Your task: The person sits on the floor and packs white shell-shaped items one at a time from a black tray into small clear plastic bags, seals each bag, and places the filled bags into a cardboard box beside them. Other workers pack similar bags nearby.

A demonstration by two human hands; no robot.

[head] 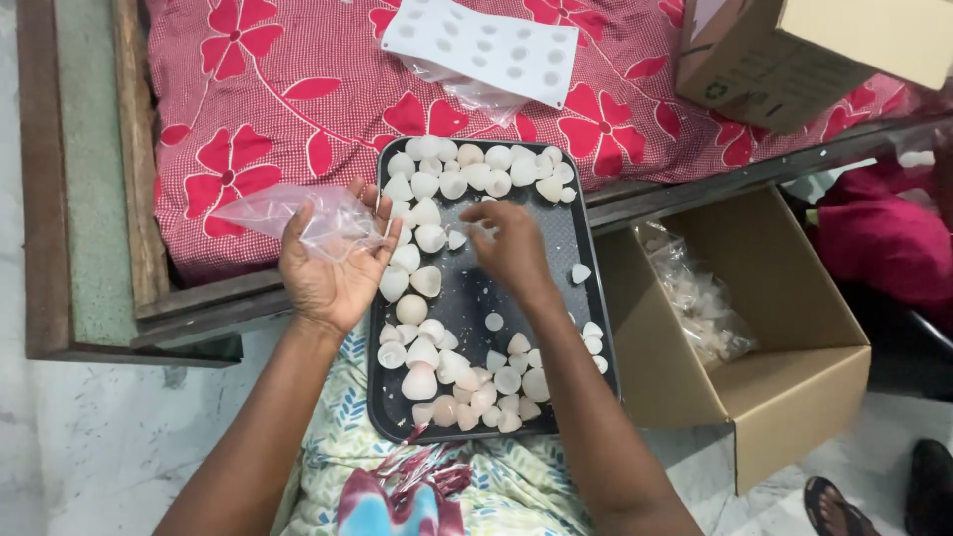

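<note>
A black tray [566, 233] rests on my lap and against a bed edge, holding several white cone-shaped pieces [425, 211]. My left hand [333, 268] is palm-up at the tray's left edge, holding a small clear plastic bag [298, 213]. Over the tray's middle, my right hand [511, 248] has its fingers pinched on one small white piece [459, 238] in the upper group. More white pieces [476, 382] lie at the tray's near end.
A white mould sheet [486, 45] with round dimples lies on the red floral bedsheet [268, 89]. An open cardboard box [794, 367] at the right holds a filled plastic bag [700, 298]. Another cardboard box [794, 55] sits on the bed's far right. Someone's sandalled foot [834, 506] is at the lower right.
</note>
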